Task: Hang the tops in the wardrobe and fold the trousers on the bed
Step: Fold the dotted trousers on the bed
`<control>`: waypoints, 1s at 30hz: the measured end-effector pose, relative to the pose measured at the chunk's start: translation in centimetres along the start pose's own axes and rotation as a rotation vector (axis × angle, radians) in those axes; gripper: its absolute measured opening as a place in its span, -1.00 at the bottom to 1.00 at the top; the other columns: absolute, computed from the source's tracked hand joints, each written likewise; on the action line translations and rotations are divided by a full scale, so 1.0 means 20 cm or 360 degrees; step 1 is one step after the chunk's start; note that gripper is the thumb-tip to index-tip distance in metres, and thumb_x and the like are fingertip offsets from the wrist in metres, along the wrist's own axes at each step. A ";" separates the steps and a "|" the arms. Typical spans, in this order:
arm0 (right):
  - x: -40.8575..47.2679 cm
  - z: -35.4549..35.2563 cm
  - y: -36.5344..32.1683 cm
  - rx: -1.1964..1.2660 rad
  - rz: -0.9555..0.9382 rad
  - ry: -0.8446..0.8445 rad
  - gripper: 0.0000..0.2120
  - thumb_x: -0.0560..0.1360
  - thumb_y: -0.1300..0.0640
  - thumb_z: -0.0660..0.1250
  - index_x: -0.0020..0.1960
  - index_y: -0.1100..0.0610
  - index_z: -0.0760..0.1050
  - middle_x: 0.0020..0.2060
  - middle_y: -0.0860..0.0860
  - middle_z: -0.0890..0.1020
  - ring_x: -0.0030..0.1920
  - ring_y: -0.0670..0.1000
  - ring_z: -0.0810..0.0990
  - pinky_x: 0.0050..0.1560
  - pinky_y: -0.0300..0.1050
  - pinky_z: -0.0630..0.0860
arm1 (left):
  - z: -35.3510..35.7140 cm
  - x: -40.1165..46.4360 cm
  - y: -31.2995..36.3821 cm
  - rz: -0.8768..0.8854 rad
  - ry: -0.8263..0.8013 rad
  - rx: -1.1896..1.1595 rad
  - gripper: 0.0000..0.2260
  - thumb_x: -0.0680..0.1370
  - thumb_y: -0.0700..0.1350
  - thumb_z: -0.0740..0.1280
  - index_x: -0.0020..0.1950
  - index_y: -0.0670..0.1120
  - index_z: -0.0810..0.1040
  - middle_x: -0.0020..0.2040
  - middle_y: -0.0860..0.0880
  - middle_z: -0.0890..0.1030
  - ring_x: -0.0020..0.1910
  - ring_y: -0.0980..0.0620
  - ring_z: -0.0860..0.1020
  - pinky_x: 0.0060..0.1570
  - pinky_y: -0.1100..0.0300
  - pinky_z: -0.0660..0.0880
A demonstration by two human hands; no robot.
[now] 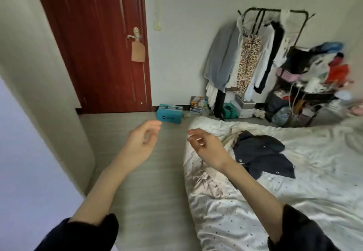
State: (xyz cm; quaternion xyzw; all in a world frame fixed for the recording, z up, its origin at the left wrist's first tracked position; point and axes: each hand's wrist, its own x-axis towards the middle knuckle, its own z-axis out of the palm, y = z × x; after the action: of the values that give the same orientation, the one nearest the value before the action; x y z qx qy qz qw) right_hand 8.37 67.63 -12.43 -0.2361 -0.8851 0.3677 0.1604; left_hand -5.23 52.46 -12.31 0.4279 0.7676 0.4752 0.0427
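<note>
A dark navy garment (261, 152) is spread crumpled on the bed (314, 172), its length angled toward the clothes rack (275, 54). Nothing is held: the left hand (141, 140) and right hand (206, 144) are raised beside the bed, fingers loosely curled.

- Bare floor (137, 172) runs open between the wardrobe side (49, 93) and the bed (294, 201).
- A teal box (170, 113) sits on the floor near the door (94, 44).
- A dark garment (263, 152) lies on the bed.

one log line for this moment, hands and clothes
left hand: empty, loosely curled | right hand: empty, loosely curled | dark garment: unfolded on bed | clothes rack: tops hanging
</note>
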 end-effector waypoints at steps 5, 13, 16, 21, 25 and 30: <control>-0.06 -0.31 0.46 -0.0023 0.0303 0.0114 -0.74 0.60 0.13 0.21 0.25 0.14 0.48 0.06 0.00 0.60 -0.07 -0.04 0.56 -0.10 -0.27 0.40 | 0.60 0.23 0.04 0.0019 -0.0471 -0.0118 -0.77 0.60 -0.21 0.22 0.23 -0.05 0.49 0.06 0.10 0.56 0.08 0.15 0.52 -0.03 0.52 0.35; 0.09 -0.54 1.12 -0.0008 0.0716 0.0245 -0.69 0.59 0.12 0.21 0.32 0.13 0.43 0.10 0.07 0.62 0.08 0.04 0.59 0.00 -0.20 0.43 | 1.37 0.61 -0.05 -0.0012 -0.0980 -0.0115 -0.79 0.61 -0.14 0.20 0.22 0.01 0.49 0.09 0.10 0.55 0.13 0.13 0.50 0.19 0.25 0.38; 0.26 -0.57 1.33 0.0039 0.0846 0.0291 -0.69 0.57 0.14 0.22 0.31 0.12 0.44 0.10 0.08 0.62 0.10 0.06 0.57 0.04 -0.19 0.42 | 1.59 0.79 -0.16 -0.0042 -0.1084 -0.0077 -0.79 0.62 -0.13 0.18 0.23 0.00 0.48 0.09 0.10 0.54 0.10 0.17 0.49 0.14 0.30 0.36; 0.55 -0.53 1.67 0.0070 0.1137 0.0184 -0.67 0.56 0.11 0.20 0.32 0.10 0.42 0.12 0.05 0.61 0.20 0.08 0.50 0.18 -0.10 0.40 | 1.92 1.08 -0.39 -0.0176 -0.1372 0.0016 -0.80 0.62 -0.15 0.18 0.18 0.06 0.46 0.09 0.17 0.51 0.05 0.23 0.44 -0.07 0.51 0.32; 0.73 -0.47 1.90 0.0107 0.1277 0.0032 -0.66 0.57 0.10 0.18 0.33 0.09 0.40 0.14 0.04 0.60 0.20 0.07 0.50 0.13 -0.14 0.37 | 2.17 1.22 -0.57 -0.0309 -0.1597 0.0205 -0.69 0.61 -0.16 0.19 0.37 -0.09 0.39 0.32 -0.03 0.47 0.26 0.07 0.44 0.19 0.28 0.33; 0.95 -0.39 2.21 0.0101 0.1328 -0.0116 -0.66 0.58 0.10 0.16 0.34 0.12 0.39 0.16 0.05 0.59 0.19 0.08 0.51 0.16 -0.10 0.40 | 2.51 1.37 -0.75 -0.0217 -0.1927 0.0460 -0.60 0.60 -0.18 0.22 0.44 -0.11 0.31 0.42 -0.05 0.36 0.31 0.01 0.42 0.21 0.18 0.39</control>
State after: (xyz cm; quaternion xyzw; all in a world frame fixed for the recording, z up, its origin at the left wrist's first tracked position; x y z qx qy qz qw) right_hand 9.34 109.57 -37.08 -0.5562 -0.7069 0.4362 -0.0265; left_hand -8.04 103.70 -41.84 0.5729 0.6894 0.0361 0.4419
